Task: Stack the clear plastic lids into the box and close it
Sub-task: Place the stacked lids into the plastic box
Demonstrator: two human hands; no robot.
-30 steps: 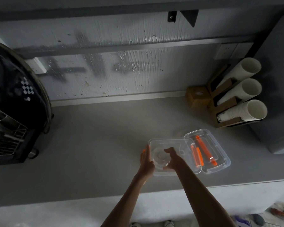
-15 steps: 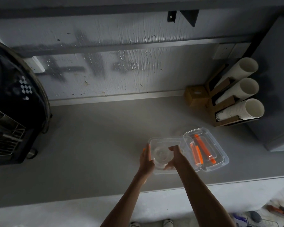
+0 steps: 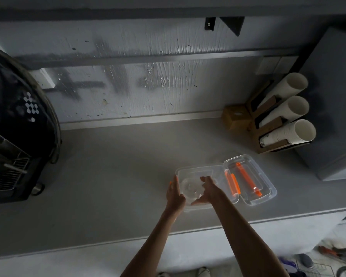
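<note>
A clear plastic box sits on the grey counter near its front edge. A round stack of clear lids lies inside it. My left hand grips the box's left wall. My right hand reaches into the box, its fingers and thumb spanning the right edge of the lids. The box's clear cover, with orange latches, lies open against the box's right side.
A black coffee machine stands at the left. At the back right, a cardboard rack holds stacks of white paper cups beside a small brown box and a grey cabinet. The counter's front edge runs just below my wrists.
My right hand has sunk a little lower into the box over the lids and spread flatter. My left hand stays on the box's left wall.
</note>
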